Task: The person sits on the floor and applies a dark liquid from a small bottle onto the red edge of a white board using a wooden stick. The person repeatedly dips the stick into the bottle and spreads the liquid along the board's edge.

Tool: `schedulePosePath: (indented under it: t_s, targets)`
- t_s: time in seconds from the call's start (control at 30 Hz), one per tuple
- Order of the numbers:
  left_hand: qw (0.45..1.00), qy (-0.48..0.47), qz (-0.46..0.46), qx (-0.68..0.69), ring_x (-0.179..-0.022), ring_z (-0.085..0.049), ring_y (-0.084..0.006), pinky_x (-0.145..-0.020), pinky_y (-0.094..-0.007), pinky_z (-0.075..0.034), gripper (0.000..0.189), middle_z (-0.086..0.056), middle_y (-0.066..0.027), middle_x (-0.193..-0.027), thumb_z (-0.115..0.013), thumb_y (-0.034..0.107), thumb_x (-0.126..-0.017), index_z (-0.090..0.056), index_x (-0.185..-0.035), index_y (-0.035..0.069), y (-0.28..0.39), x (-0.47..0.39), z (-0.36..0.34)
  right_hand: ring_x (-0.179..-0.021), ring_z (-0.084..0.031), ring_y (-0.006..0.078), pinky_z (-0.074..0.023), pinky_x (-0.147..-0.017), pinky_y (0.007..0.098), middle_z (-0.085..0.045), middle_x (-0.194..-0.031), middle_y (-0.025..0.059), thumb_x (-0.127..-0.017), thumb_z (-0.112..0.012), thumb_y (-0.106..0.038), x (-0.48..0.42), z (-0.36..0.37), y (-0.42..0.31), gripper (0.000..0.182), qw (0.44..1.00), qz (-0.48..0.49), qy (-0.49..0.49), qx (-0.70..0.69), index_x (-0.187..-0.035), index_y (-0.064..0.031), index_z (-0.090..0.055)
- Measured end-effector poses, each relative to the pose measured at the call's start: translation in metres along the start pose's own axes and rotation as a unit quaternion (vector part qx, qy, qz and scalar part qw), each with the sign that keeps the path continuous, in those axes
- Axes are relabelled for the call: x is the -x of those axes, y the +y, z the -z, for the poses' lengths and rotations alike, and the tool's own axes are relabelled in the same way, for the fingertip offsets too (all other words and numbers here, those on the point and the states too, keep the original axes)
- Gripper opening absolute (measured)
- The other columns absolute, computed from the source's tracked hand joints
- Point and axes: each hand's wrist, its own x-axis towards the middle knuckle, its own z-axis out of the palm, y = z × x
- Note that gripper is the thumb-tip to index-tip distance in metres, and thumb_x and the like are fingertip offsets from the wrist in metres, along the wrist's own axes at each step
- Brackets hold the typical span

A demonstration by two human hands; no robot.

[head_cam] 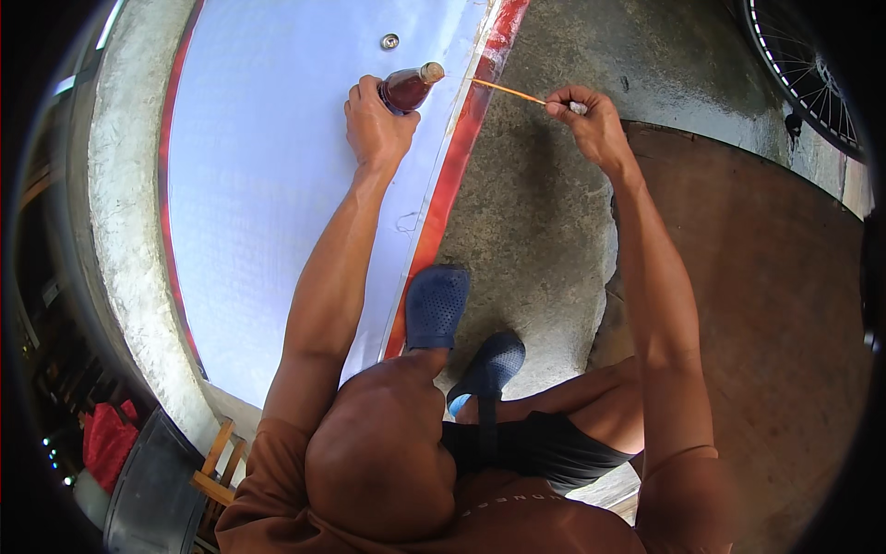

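My left hand (381,124) is closed around a glass bottle (408,88) of dark reddish-brown contents, tilted with its neck towards the right. Its mouth looks whitish or brownish; whether something plugs it is unclear. Between the thumb and fingers of my right hand (585,121) is a thin orange strand or stick (509,91), which points left towards the bottle's mouth, apart from it. A small whitish lump (578,108) also shows at the right fingers. Above the bottle, a small round metal object (390,41) lies on the white sheet (263,173).
The sheet has a red border (443,201) along the concrete floor (540,208). A brown board (747,277) lies at the right, below a bicycle wheel (820,76). A pale concrete ledge (118,187), a wooden piece (214,478) and a black container (156,485) stand at the left.
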Motion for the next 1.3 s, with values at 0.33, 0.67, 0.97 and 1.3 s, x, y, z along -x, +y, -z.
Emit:
schedulePosePath:
  t_s: [0.33, 0.67, 0.97, 1.3]
  targets:
    - [1.000, 0.010, -0.022, 0.008, -0.112, -0.063, -0.0400, -0.093, -0.0538, -0.056, 0.059, -0.064, -0.0138, -0.119, -0.091, 0.012, -0.067, -0.058, -0.116, 0.008, -0.002, -0.002, 0.004, -0.097, -0.072, 0.0397, -0.0551, -0.083, 0.0477, -0.076, -0.103, 0.0179, -0.091, -0.076, -0.011, 0.002, -0.058, 0.026, 0.010, 0.980, -0.036, 0.119, 0.154, -0.100, -0.0095, -0.079]
    - [0.998, 0.043, -0.043, 0.020, -0.105, -0.068, -0.0369, -0.091, -0.0480, -0.056, 0.054, -0.069, -0.0139, -0.111, -0.091, 0.011, -0.066, -0.062, -0.111, 0.006, 0.000, -0.002, 0.009, -0.092, -0.070, 0.0394, -0.0562, -0.077, 0.0487, -0.069, -0.096, 0.0124, -0.077, -0.066, 0.006, 0.036, -0.071, 0.046, 0.026, 0.970, 0.074, 0.062, 0.221, -0.094, -0.0134, -0.071]
    - [0.999, 0.019, -0.051, -0.003, -0.109, -0.066, -0.0380, -0.091, -0.0507, -0.056, 0.056, -0.068, -0.0128, -0.115, -0.091, 0.009, -0.066, -0.062, -0.114, 0.008, -0.003, 0.005, 0.005, -0.090, -0.071, 0.0376, -0.0561, -0.076, 0.0471, -0.069, -0.095, 0.0127, -0.080, -0.067, 0.006, 0.042, -0.068, 0.044, 0.022, 0.971, 0.117, 0.028, 0.206, -0.095, -0.0101, -0.072]
    - [0.999, -0.006, -0.041, -0.035, -0.116, -0.061, -0.0372, -0.088, -0.0530, -0.059, 0.062, -0.063, -0.0115, -0.121, -0.092, 0.008, -0.068, -0.058, -0.120, 0.008, -0.004, 0.010, 0.009, -0.086, -0.070, 0.0336, -0.0542, -0.071, 0.0450, -0.068, -0.097, 0.0076, -0.082, -0.066, 0.009, 0.030, 0.012, -0.092, 0.025, 0.940, 0.240, 0.074, 0.231, -0.098, -0.0105, -0.071]
